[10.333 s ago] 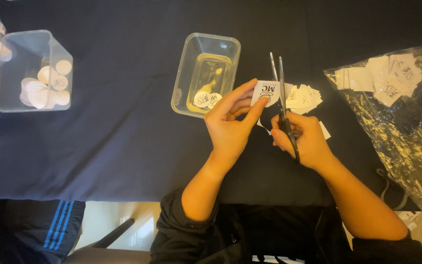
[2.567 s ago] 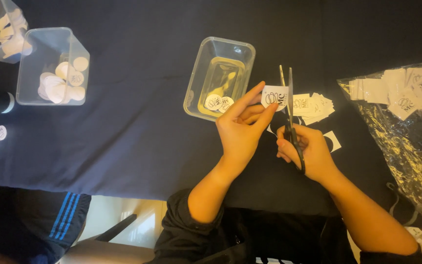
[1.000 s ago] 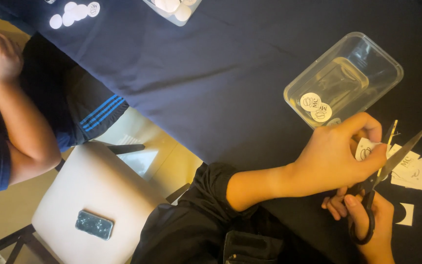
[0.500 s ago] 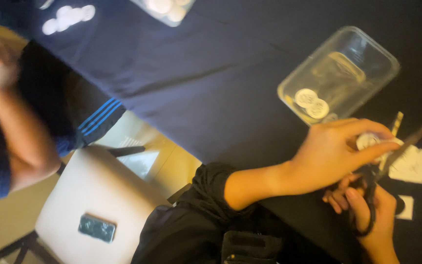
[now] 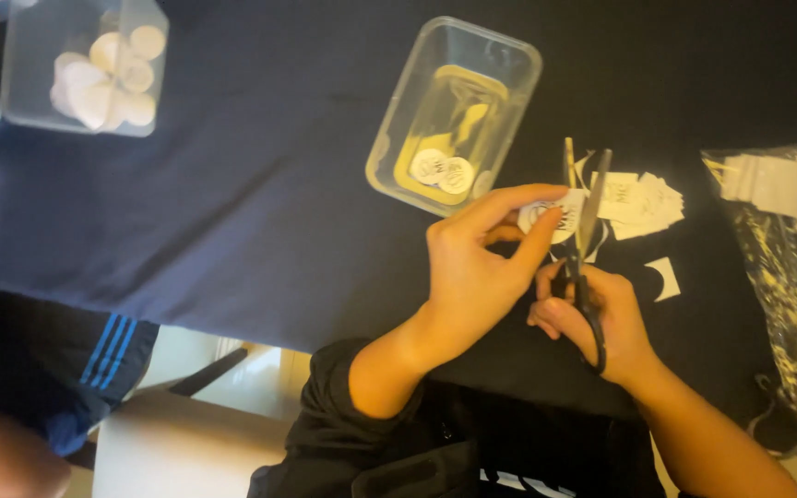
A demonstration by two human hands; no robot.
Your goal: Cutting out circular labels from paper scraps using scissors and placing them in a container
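My left hand [image 5: 477, 267] pinches a small round white paper piece [image 5: 551, 218] between thumb and fingers. My right hand [image 5: 601, 318] grips black-handled scissors [image 5: 581, 231], blades slightly apart at the edge of that paper piece. Just beyond the blades lies a pile of white paper scraps [image 5: 643, 201] on the dark tablecloth [image 5: 260, 203]. A clear plastic tub [image 5: 454, 115] with two cut paper discs inside sits left of the scissors.
A second clear tub [image 5: 85, 65] with several white discs stands at the far left. A clear plastic bag [image 5: 786, 267] with white paper squares lies at the right. Another person's dark clothing with blue stripes [image 5: 94, 360] is at the lower left, beside a pale chair seat [image 5: 177, 452].
The view has swung back from the left toward the table. Both hands keep the paper piece and scissors; the scissors now stand more upright against the paper.
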